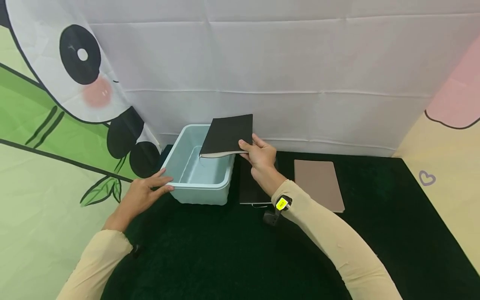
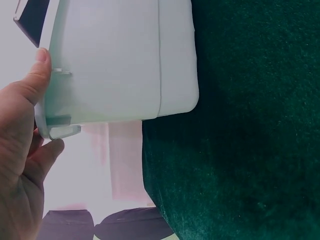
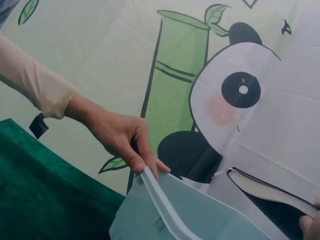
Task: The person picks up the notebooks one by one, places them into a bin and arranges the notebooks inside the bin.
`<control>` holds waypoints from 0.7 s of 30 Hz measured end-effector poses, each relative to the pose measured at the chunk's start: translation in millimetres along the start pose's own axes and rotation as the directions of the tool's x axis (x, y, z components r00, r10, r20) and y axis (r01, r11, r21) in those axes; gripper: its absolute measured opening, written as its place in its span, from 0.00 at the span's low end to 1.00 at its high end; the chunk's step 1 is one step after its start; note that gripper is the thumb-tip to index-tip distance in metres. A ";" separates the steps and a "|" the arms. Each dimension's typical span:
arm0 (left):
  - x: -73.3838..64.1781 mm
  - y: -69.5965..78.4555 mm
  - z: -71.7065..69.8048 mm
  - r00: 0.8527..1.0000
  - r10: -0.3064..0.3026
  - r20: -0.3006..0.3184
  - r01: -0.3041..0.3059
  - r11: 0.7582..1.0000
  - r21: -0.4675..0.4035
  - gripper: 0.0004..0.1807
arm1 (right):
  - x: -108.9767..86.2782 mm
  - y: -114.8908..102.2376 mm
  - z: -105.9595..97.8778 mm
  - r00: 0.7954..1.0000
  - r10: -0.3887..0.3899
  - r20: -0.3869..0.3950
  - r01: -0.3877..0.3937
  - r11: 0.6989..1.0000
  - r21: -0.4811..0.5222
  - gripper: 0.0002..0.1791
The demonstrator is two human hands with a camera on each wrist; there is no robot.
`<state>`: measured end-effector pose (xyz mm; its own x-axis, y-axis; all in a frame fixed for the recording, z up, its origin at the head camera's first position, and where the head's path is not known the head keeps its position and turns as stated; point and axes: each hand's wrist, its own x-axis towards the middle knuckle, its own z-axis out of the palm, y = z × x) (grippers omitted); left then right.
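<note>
Right fingers (image 1: 258, 140) pinching notebook (image 1: 229, 134), above blue bin (image 1: 200, 186)

L hand (image 3: 122, 137), beige sleeve (image 3: 37, 75) behind it, grips lt-blue tub (image 3: 134, 215) by the rim at a corner, btm ctr. R hand (image 3: 311, 226), mostly cut off at R edge of view, holds dk-cvr notebook (image 3: 267, 202), tilted, cream pgs showing along one side. Dk green cloth (image 3: 45, 185) lower L; small blk item (image 3: 39, 126) by the cuff. Bkgd: backdrop (image 3: 175, 100) w/ panda, bamboo & leaf print
</note>
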<state>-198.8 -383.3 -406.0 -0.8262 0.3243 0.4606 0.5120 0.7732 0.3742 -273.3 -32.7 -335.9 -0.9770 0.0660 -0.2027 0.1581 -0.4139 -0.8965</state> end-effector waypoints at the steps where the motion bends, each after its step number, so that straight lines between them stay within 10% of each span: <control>1: 0.5 0.1 -0.1 1.000 0.002 0.000 -0.002 1.000 0.007 0.17 | 0.5 2.6 2.9 1.000 -0.003 -0.003 0.003 1.000 -0.012 0.34; 21: -1.2 1.7 -1.4 0.999 -0.037 0.010 0.037 0.999 -0.003 0.17 | -3.4 37.6 46.7 0.997 -0.015 -0.072 0.004 0.988 -0.153 0.33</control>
<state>-196.5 -383.1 -404.8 -0.8467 0.3010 0.4388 0.4820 0.7831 0.3929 -270.8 -90.9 -350.5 -0.9665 0.1370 -0.2170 0.1743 -0.2702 -0.9469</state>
